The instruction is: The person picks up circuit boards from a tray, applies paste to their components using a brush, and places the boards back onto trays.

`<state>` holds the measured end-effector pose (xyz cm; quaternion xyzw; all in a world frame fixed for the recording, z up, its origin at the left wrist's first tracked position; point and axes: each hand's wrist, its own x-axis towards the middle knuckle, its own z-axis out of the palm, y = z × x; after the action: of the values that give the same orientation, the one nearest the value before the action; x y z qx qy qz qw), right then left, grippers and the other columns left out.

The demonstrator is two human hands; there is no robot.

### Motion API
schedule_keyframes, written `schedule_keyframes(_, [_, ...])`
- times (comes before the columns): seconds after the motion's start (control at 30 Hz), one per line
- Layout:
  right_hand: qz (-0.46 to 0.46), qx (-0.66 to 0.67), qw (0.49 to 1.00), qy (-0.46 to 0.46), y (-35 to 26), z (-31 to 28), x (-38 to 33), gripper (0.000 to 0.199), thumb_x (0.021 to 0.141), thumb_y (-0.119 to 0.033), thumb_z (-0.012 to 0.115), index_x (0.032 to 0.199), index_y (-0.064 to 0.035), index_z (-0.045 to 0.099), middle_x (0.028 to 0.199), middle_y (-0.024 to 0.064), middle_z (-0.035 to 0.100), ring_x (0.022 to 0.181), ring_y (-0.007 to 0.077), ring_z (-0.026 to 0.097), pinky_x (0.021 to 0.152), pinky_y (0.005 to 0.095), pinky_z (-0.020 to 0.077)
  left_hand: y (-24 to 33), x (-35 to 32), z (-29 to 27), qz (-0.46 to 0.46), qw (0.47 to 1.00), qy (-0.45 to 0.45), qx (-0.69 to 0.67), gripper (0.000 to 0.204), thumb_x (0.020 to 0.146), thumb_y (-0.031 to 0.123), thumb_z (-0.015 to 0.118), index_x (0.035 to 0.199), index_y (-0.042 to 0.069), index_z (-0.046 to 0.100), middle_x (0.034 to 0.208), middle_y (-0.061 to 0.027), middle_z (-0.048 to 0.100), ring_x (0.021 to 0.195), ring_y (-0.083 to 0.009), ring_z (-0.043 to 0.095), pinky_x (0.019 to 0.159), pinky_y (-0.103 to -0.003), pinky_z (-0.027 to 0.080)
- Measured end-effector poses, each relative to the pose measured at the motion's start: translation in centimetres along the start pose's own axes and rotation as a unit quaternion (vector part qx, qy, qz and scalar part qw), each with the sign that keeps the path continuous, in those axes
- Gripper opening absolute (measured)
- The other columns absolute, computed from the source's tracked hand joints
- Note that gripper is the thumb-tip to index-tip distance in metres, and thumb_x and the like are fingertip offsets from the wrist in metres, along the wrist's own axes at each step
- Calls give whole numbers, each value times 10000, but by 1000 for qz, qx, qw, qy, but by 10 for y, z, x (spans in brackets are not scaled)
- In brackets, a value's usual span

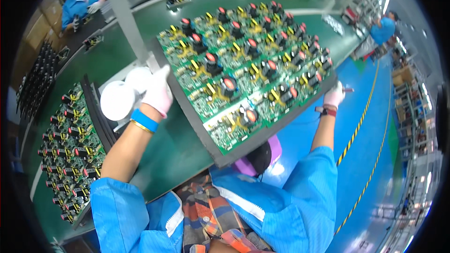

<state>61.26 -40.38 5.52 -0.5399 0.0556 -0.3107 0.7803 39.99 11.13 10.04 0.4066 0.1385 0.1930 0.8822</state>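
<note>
A dark foam board [209, 146] tilts in front of me, covered with rows of green circuit boards [225, 143] that carry black parts with red tops and yellow coils. My left hand [158, 93], in a pale glove, grips the left edge of this foam board, its thumb along the side. At the opposite edge my right hand [333, 95], also gloved, is closed round the foam board. A short dark stick, possibly a pen, pokes out beside the right hand. The fingers under the foam board are hidden.
Two white round discs [117, 100] lie beside my left hand, near a grey metal post [125, 16]. More circuit boards [70, 152] stand at left on the green table [173, 159]. A purple-and-black stool [262, 157] sits below. Co-workers [83, 0] are farther off.
</note>
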Motion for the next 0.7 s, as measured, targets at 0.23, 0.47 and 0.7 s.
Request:
schedule_keyframes(0.23, [-4,-176,977,-117,-30,21,33,337,831,-229,586,1059,19,561,974,74,581,810,164,523,770,291,430,-29,49,1,39,946,154,284,316,854,231,444,997,-25,563,979,-202,599,907,-307,565,784,-407,452])
schedule_keyframes(0.47, [-99,-296,928,-203,-57,25,19,300,846,-243,592,973,29,604,880,77,614,777,150,534,746,286,443,-15,55,15,40,938,211,273,311,821,226,560,1017,-15,559,997,-145,586,885,-241,540,775,-370,436])
schedule_keyframes(0.7, [-144,-219,949,-173,-107,14,-30,244,861,-240,601,869,0,561,776,-4,526,709,85,451,648,223,390,13,33,13,66,944,204,251,274,823,187,566,1005,-18,554,990,-114,584,869,-192,511,771,-349,413])
